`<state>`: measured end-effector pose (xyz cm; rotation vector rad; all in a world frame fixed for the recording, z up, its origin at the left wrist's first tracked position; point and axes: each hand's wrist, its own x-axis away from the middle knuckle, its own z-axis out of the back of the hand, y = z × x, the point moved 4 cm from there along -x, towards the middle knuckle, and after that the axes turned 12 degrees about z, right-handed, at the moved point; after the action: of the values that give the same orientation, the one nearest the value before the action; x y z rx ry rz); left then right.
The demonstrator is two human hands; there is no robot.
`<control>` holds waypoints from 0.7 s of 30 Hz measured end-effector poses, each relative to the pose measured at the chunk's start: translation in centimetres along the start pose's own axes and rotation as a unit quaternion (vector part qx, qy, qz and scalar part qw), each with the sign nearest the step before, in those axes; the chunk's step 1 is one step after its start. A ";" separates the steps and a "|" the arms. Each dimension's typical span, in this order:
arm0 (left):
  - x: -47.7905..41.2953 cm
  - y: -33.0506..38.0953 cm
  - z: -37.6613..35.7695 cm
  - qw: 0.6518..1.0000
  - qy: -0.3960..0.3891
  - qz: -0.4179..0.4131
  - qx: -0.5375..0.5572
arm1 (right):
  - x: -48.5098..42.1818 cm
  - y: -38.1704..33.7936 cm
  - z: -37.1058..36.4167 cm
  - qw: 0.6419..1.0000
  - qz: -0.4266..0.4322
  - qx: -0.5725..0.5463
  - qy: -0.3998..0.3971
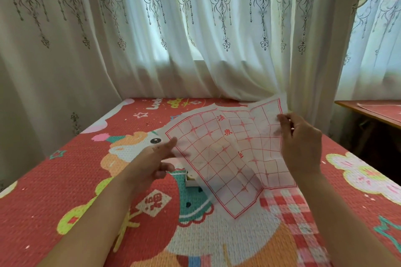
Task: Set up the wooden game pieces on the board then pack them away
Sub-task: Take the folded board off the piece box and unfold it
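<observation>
The board [227, 158] is a thin, see-through sheet held up in the air between both hands, just above the red cartoon mat [65, 191]. The left hand [155, 159] has the sheet's left edge, thumb laid on top and fingers curled beneath it. The right hand [301, 143] pinches the far right part, fingertips [282, 120] closed on the sheet from in front. So the sheet hangs between them, its near corner drooping down until it nearly meets the mat.

The sheet is whitish with a red grid and red border, small red crosses at some crossings, and red characters running down the middle band. It is creased along fold lines and not flat; the right half buckles upward by the right hand.

Under the sheet's left part a small white box [191, 182] sits on the mat, mostly covered; something pale and round shows inside. Patterned curtains [195, 39] hang behind, and a wooden desk [358, 108] stands off right.
</observation>
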<state>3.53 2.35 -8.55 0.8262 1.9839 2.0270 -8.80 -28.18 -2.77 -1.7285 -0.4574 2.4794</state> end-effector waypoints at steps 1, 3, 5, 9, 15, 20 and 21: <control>0.1 -0.3 -0.4 0.999 -0.021 0.020 -0.016 | 0.0 0.1 -0.1 1.000 0.000 0.000 -0.005; 0.1 -0.9 -1.0 0.997 -0.036 0.035 -0.052 | 0.2 0.3 -0.6 1.000 -0.007 -0.003 -0.018; -0.2 -1.1 -1.3 0.998 -0.027 0.029 -0.054 | 0.5 0.5 -1.0 0.999 -0.020 -0.006 -0.034; -0.6 -0.8 -0.7 0.999 0.024 0.008 0.049 | 0.5 0.7 -0.9 0.997 -0.045 -0.032 -0.058; -0.5 0.5 0.9 0.985 0.132 -0.057 0.098 | 0.1 0.9 -0.8 0.989 -0.081 -0.093 -0.082; 0.4 1.2 1.6 0.973 0.184 -0.128 0.064 | 0.5 0.9 -1.6 0.985 -0.073 -0.106 -0.111; 0.4 1.1 1.7 0.971 0.191 -0.134 0.056 | 0.7 0.9 -1.7 0.984 -0.075 -0.112 -0.118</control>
<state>4.30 3.91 -7.43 0.1705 2.2775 2.0427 -7.36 -28.53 -4.17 -1.4065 -0.8851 2.6152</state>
